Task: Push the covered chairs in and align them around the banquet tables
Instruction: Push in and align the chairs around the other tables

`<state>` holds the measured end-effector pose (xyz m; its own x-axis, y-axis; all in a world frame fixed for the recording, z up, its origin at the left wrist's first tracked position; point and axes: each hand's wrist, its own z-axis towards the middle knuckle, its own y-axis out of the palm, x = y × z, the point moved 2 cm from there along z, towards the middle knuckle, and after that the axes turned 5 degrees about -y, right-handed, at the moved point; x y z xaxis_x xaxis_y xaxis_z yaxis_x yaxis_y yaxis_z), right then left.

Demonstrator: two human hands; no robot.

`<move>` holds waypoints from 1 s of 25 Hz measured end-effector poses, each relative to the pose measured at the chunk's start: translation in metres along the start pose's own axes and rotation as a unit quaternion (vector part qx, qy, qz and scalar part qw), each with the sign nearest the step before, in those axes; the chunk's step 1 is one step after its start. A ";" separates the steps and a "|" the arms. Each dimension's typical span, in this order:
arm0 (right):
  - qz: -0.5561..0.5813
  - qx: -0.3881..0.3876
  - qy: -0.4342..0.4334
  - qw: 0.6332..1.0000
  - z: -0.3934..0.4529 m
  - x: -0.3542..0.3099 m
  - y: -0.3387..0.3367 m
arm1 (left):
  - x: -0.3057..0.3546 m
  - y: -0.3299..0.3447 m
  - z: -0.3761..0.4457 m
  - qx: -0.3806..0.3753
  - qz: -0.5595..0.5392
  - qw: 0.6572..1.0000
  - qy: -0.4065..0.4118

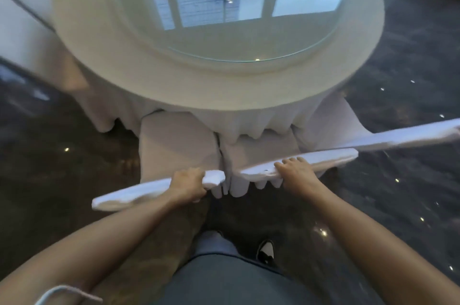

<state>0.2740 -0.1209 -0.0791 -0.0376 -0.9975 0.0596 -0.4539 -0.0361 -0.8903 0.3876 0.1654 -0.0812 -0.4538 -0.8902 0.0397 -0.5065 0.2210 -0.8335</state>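
Observation:
A round banquet table (174, 85) with a white cloth and a glass turntable fills the upper view. Two white covered chairs stand side by side at its near edge, their seats partly under the hanging cloth. My left hand (188, 184) grips the top of the left chair's back (139, 194). On the top edge of the right chair's back (323, 159) lies my right hand (295, 170), fingers curled over it. A third covered chair (403, 134) stands further right, its back angled away.
More white covered chairs (22, 30) stand at the far left of the table. The floor (398, 192) is dark, glossy stone with light reflections. My legs and a shoe (266, 251) are directly behind the two chairs.

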 end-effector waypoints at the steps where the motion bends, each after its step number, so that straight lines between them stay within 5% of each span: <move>1: -0.009 0.008 -0.007 1.000 0.000 0.009 -0.002 | -0.003 0.002 -0.006 0.007 0.008 1.000 -0.023; 8: -0.039 -0.003 -0.006 0.999 0.007 0.024 -0.003 | -0.001 0.010 -0.016 0.068 0.016 0.992 -0.101; 25: -0.087 -0.001 0.018 0.996 0.022 0.014 -0.015 | -0.007 0.010 -0.018 0.091 0.000 0.990 -0.105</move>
<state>0.3000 -0.1362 -0.0752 0.0102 -0.9736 0.2280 -0.4574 -0.2073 -0.8648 0.3720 0.1810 -0.0802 -0.2811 -0.9578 -0.0600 -0.3580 0.1627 -0.9194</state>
